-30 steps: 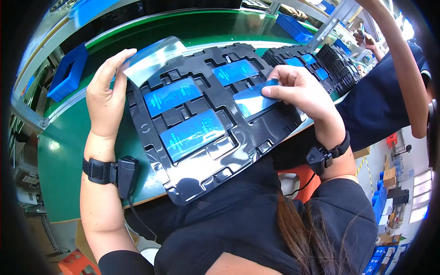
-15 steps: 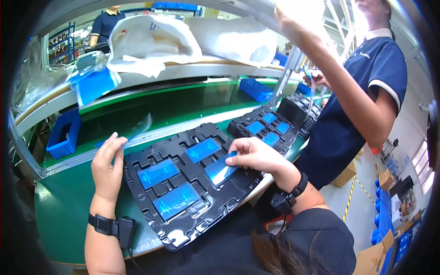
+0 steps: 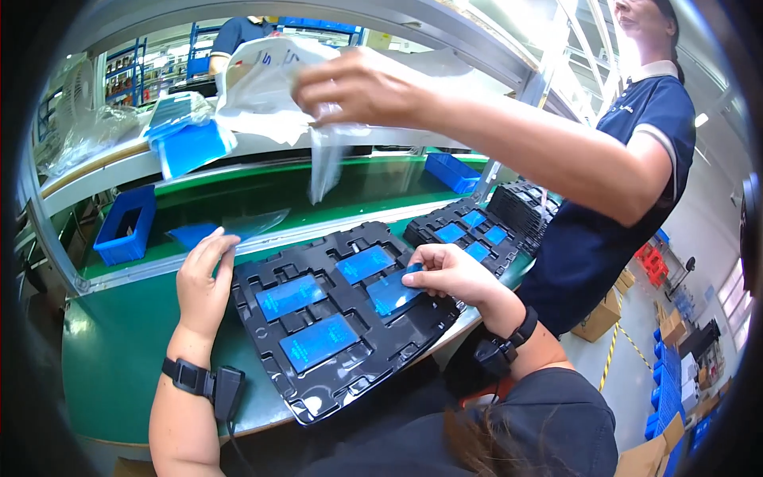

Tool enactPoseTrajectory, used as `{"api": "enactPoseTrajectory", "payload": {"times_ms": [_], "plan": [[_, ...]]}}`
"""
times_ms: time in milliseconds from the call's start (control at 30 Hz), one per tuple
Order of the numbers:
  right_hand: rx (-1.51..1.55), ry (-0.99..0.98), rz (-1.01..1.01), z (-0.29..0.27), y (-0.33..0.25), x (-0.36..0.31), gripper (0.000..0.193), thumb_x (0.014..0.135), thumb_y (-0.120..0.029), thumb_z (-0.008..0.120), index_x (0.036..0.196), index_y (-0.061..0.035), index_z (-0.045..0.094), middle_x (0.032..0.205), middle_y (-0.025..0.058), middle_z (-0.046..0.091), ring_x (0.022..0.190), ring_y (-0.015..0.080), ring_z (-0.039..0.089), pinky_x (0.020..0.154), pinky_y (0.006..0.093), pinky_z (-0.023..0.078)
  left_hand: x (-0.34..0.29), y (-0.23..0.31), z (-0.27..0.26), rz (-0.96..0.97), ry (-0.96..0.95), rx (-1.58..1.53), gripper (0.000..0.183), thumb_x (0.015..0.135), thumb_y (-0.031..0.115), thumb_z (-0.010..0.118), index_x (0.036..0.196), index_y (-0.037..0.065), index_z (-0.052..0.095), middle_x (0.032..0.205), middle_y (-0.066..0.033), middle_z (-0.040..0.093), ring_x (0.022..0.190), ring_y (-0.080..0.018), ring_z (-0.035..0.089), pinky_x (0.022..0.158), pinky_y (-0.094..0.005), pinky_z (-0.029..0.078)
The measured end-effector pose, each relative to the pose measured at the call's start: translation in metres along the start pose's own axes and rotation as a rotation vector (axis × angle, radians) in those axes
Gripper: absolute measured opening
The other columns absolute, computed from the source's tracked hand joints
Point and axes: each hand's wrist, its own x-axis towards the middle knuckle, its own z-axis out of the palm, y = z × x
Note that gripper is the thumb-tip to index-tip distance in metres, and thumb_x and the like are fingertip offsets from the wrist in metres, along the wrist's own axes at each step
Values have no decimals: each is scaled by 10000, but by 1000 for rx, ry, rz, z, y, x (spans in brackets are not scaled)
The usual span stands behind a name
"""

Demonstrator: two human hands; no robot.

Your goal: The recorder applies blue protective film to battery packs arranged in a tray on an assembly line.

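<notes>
A black molded tray (image 3: 369, 330) lies before me with flat blue film-covered panels (image 3: 320, 343) in its pockets. My right hand (image 3: 449, 274) pinches the corner of a blue film (image 3: 395, 292) at the right-hand panel; the corner is lifted, while the rest lies over the panel. At the tray's left, my left hand (image 3: 208, 266) has thumb and fingers together on a thin film, part blue and part clear (image 3: 258, 224), which sticks out on both sides of the fingertips.
A co-worker at the right stretches an arm (image 3: 524, 147) across the bench, a clear film strip (image 3: 324, 167) hanging from the hand. Beyond my tray lie a second tray (image 3: 435, 225) with blue panels and a tray stack (image 3: 520, 203). Blue bins (image 3: 127, 226) stand behind; blue sheets (image 3: 191, 147) overhang the shelf.
The co-worker's arm has swung down and left across the bench, bringing the clear strip into view. The whole view has shifted slightly. My hands hold about the same places at the tray.
</notes>
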Motion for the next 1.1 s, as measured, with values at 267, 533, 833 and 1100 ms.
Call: {"api": "enactPoseTrajectory", "payload": {"times_ms": [267, 533, 833, 1100], "plan": [[5, -11, -6, 0, 5, -3, 180, 829, -218, 688, 879, -59, 620, 698, -48, 560, 593, 36, 506, 511, 175, 371, -2, -1, -3, 0, 6, 11, 113, 833, 68, 618, 934, 49, 665, 947, -135, 667, 988, -311, 626, 830, -363, 494], [5, -28, -44, 2, 9, 0, 189, 829, -219, 691, 911, -62, 625, 715, -45, 593, 601, 35, 543, 515, 169, 384, -4, -4, -3, -34, -18, -9, 136, 831, 49, 622, 958, 42, 668, 966, -142, 670, 1013, -300, 626, 853, -358, 485], [-15, -39, -47, 2, 10, -2, 241, 852, -237, 659, 977, -33, 633, 730, -33, 583, 632, 46, 524, 555, 196, 385, -4, -4, -2, -54, -29, -52, 147, 835, 61, 620, 972, 49, 671, 979, -148, 669, 1014, -302, 626, 862, -354, 485], [45, -51, -86, 2, 11, -3, 205, 888, -192, 609, 987, -13, 632, 745, -27, 573, 645, 49, 510, 595, 197, 388, -4, -6, 1, -52, -33, -37, 148, 846, 72, 613, 982, 55, 667, 978, -137, 668, 1008, -289, 628, 856, -345, 486]]}}
